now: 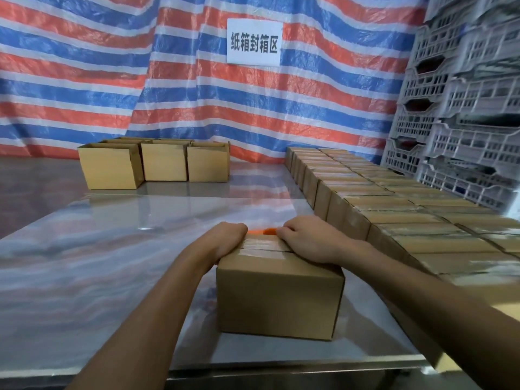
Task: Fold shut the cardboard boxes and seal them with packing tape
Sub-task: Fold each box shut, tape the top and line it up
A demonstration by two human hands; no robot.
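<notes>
The left hand (pixel 228 240) curls over the far edge of the box (pixel 281 299), steadying it, while the right hand (pixel 306 238) grips an orange dispenser (pixel 267 231) there, likely finishing the tape (pixel 261 247).

Free room and obstacles on the shiny steel table (pixel 98 263). Bare surface lies left of the closed brown cardboard box (pixel 278 299) and beyond it, up to a cluster of open-topped brown cardboard boxes (pixel 164 163) at the far edge. A lane runs between that cluster and the rows of tape-sealed brown cardboard boxes (pixel 394 209), which wall the right side. Stacked grey slotted plastic crates (pixel 455 114) rise behind those rows. A red, blue and white striped tarpaulin (pixel 112 80) closes the back.
</notes>
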